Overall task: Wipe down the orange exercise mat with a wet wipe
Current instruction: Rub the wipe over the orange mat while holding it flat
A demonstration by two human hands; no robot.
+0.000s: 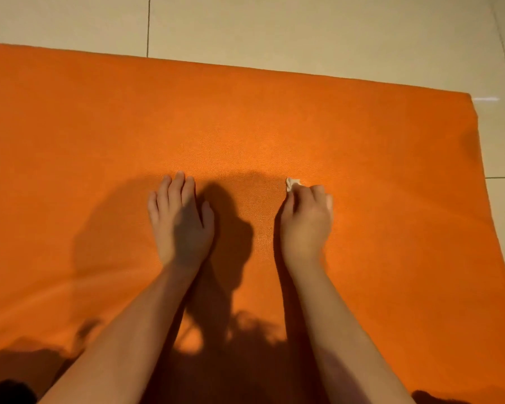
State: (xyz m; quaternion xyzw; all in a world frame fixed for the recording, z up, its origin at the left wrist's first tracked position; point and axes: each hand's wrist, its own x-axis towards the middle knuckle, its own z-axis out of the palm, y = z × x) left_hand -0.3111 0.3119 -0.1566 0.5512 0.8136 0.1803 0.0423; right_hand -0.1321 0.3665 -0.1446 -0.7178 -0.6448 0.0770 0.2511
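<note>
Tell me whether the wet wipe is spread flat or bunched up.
Bunched up. Only a small crumpled white tuft of the wet wipe pokes out past the right hand, which is closed over the rest on the orange mat.

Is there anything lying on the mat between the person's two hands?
No. In the head view, only bare orange mat, darkened by shadow, separates the flat left hand from the right hand clutching the wet wipe.
</note>
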